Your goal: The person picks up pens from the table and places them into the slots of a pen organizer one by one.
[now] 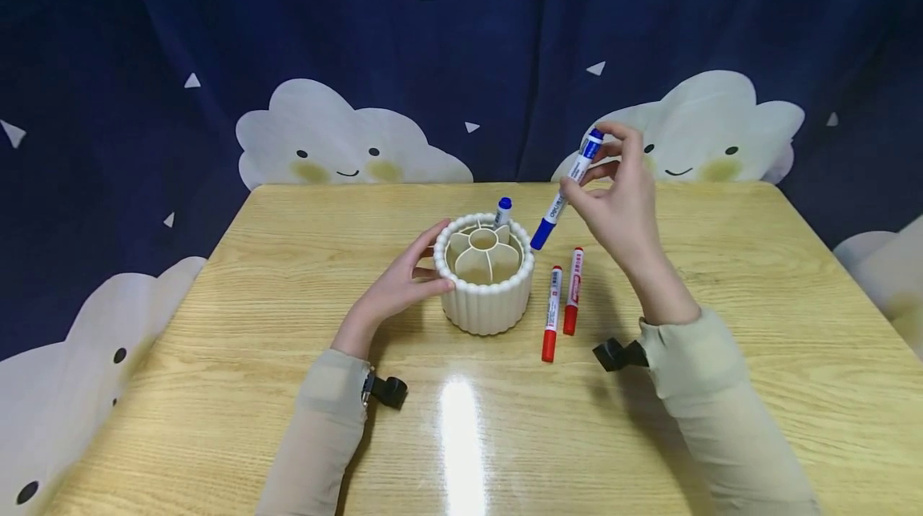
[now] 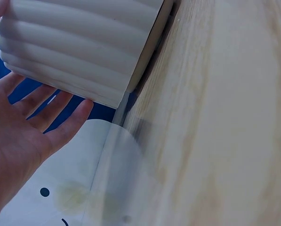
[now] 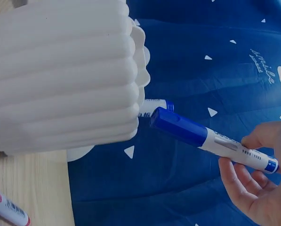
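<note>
A cream ribbed pen holder [image 1: 485, 309] with a beaded rim and petal-shaped compartments stands on the table. My left hand [image 1: 400, 280] holds it from the left side, thumb on the near rim and fingers round the far side. To its right, my right hand [image 1: 622, 195] pinches a blue marker [image 1: 566, 194], slanted with its blue cap [image 3: 178, 127] down, just beyond the holder's right rim. Another blue marker [image 1: 502, 214] stands in a back compartment, its upper end showing. Two red markers, one [image 1: 551, 314] nearer the holder and one [image 1: 574, 292] farther right, lie on the table.
The wooden table [image 1: 252, 324] reaches to a dark blue curtain [image 1: 497, 43] with clouds and triangles at the back. Each wrist wears a black camera mount, the left one [image 1: 388, 391] and the right one [image 1: 616, 355] both hanging over the tabletop.
</note>
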The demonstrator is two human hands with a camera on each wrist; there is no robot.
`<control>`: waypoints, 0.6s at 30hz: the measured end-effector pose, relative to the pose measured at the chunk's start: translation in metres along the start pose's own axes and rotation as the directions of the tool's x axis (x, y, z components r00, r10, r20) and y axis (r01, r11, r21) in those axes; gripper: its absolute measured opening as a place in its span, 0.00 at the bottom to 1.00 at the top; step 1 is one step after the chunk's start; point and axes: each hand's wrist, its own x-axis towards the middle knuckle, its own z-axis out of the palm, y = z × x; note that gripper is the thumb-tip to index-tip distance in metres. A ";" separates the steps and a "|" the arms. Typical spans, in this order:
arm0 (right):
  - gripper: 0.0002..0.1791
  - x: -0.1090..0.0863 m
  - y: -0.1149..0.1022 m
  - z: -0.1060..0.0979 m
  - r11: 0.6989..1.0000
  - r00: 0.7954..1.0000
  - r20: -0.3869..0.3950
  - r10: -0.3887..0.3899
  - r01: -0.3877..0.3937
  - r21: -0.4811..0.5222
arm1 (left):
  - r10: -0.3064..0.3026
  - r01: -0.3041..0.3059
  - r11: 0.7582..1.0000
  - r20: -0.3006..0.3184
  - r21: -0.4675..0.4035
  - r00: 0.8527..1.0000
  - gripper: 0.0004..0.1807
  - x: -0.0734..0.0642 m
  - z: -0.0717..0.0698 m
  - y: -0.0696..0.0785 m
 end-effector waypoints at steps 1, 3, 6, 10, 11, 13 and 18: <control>0.35 0.001 -0.002 0.001 1.000 1.000 -0.002 0.000 0.000 0.009 | 0.002 -0.002 1.000 -0.001 0.001 1.000 0.45 0.000 0.000 0.001; 0.35 0.002 -0.004 0.003 0.999 1.000 -0.004 -0.001 0.001 0.033 | -0.008 0.008 1.000 0.000 -0.001 1.000 0.45 -0.003 0.000 0.010; 0.36 0.002 -0.007 0.006 0.999 1.000 -0.004 -0.005 0.006 0.054 | -0.001 0.001 1.000 0.000 -0.001 1.000 0.45 -0.003 0.001 0.009; 0.36 0.001 -0.008 0.011 0.997 0.999 0.005 -0.044 0.044 0.056 | 0.001 -0.001 1.000 0.000 0.001 1.000 0.45 -0.002 0.001 0.008; 0.35 0.000 -0.008 0.013 0.997 0.998 0.008 -0.058 0.057 0.058 | 0.003 -0.003 1.000 0.001 0.003 1.000 0.45 -0.002 0.001 0.008; 0.35 -0.001 -0.006 0.015 0.995 0.996 0.014 -0.085 0.084 0.059 | 0.002 -0.002 1.000 0.001 0.002 1.000 0.45 -0.002 0.001 0.008; 0.33 -0.004 -0.003 0.021 0.989 0.991 0.025 -0.134 0.132 0.066 | -0.013 0.013 1.000 -0.001 0.010 1.000 0.45 -0.001 0.000 0.009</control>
